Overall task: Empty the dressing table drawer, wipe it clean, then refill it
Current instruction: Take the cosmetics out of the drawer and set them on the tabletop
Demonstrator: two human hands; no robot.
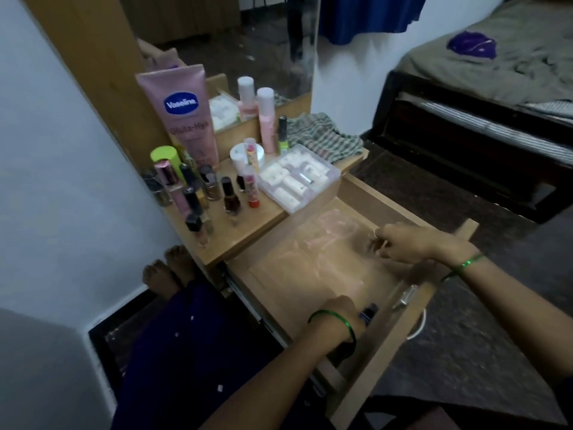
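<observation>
While drawer stands pulled out toward you, both your hands sit inside it. Left hand at near front corner, fingers hidden, grip unclear; dark bottle just beside it. Right hand farther in, fingers curled, seemingly pinching clear liner. Cloth lies on tabletop, well beyond, nearer right hand.

You were in a dim room with pale walls and a dark speckled floor edged by a dark skirting. A wooden-framed mirror stood against the wall on your left, reflecting more dark floor and wooden furniture. To your right a dark-framed bed carried a rumpled grey-green cover, and a blue cloth hung beyond the mirror.
</observation>
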